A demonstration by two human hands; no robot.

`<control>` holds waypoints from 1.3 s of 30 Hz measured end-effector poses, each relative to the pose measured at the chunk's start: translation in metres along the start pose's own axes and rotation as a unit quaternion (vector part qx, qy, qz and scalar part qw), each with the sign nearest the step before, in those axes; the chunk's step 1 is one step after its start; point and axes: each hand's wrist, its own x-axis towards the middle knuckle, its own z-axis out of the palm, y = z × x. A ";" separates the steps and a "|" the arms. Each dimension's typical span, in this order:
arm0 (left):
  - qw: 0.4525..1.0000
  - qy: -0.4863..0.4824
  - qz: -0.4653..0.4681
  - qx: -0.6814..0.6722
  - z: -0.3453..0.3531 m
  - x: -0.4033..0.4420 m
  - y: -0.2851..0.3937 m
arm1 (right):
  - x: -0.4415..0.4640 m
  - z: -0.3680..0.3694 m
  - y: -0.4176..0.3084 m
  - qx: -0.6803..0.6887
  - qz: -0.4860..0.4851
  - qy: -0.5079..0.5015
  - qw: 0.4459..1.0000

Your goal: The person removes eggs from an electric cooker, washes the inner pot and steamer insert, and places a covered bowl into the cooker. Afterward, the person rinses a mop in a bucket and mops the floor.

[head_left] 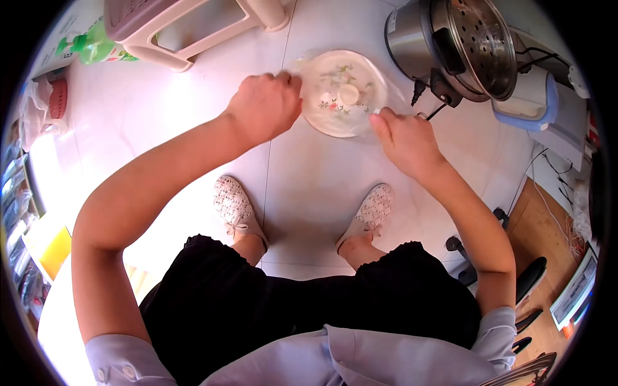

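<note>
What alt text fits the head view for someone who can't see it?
A person's left hand and right hand grip clear plastic at a round, floral, knobbed lid. A metal pot is at upper right, a stool at upper left, and patterned shoes stand on the pale floor below.

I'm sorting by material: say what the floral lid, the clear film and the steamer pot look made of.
Floral lid: probably glazed ceramic, possibly plastic; smooth, pale sheen. Clear film: likely thin, glossy plastic; see-through. Steamer pot: apparently satin steel; silvery reflections.
</note>
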 end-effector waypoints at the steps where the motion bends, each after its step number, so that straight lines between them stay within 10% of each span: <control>1: 0.999 0.034 -0.008 -0.034 -0.003 0.005 -0.001 | 0.002 0.000 0.005 0.041 -0.019 0.088 0.995; 9: 0.990 -0.006 -0.134 -0.050 0.010 0.063 -0.026 | 0.059 -0.001 0.037 0.013 -0.093 0.281 0.955; 14: 0.968 -0.176 -0.096 -0.148 0.045 0.073 -0.047 | 0.071 0.018 0.061 0.276 -0.055 0.016 0.959; 22: 0.947 -0.010 -0.063 -0.316 0.072 -0.013 -0.014 | 0.008 0.099 0.044 0.321 -0.084 0.211 0.920; 25: 0.945 0.023 -0.061 -0.320 0.080 -0.016 -0.017 | 0.001 0.118 0.050 0.249 -0.107 0.243 0.931; 27: 0.959 0.136 -0.032 -0.246 0.078 -0.008 -0.023 | 0.001 0.113 0.054 -0.034 -0.247 0.208 0.946; 31: 0.950 0.223 -0.021 -0.217 0.048 0.005 -0.032 | -0.003 0.106 0.048 -0.026 -0.257 0.218 0.941; 39: 0.950 0.126 0.058 -0.280 0.007 -0.004 -0.002 | -0.019 0.091 0.033 -0.041 -0.324 0.150 0.933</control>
